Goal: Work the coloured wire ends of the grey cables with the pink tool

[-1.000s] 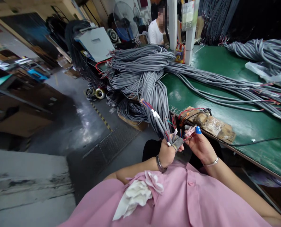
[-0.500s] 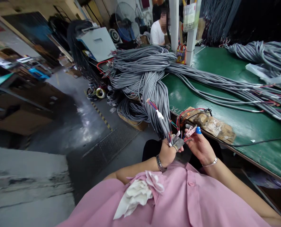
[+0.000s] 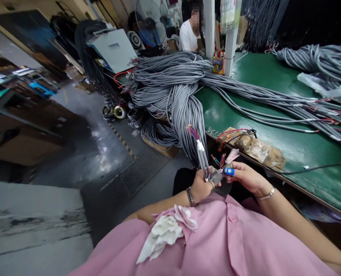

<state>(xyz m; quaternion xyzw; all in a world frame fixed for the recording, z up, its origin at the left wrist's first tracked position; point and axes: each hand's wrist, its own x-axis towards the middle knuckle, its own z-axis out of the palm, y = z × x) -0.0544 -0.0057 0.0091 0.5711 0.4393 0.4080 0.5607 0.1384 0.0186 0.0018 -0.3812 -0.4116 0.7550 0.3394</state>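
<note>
My left hand (image 3: 201,188) is closed round a few grey cables (image 3: 202,160) below the edge of the green table. A white band circles them near the top, and red and blue wires (image 3: 192,132) fan out with bare copper tips. A grey covering wraps part of a left finger. My right hand (image 3: 248,178), with blue tape (image 3: 228,171) round one digit, meets the left at a second cluster of coloured wires (image 3: 222,160) and pinches there. A pale pink piece (image 3: 232,155) sticks up beside these fingers; its kind is unclear. The exact pinch point is partly hidden.
A big heap of grey cables (image 3: 173,73) hangs over the corner of the green table (image 3: 253,90). A taped wooden block (image 3: 258,153) with wires lies along the near edge. One person in white (image 3: 187,36) sits beyond. A grey box (image 3: 114,50) stands left.
My right hand has turned inward and come closer to my left, its taped digit now at the wires. The cables in my left hand stand more upright and slightly further right.
</note>
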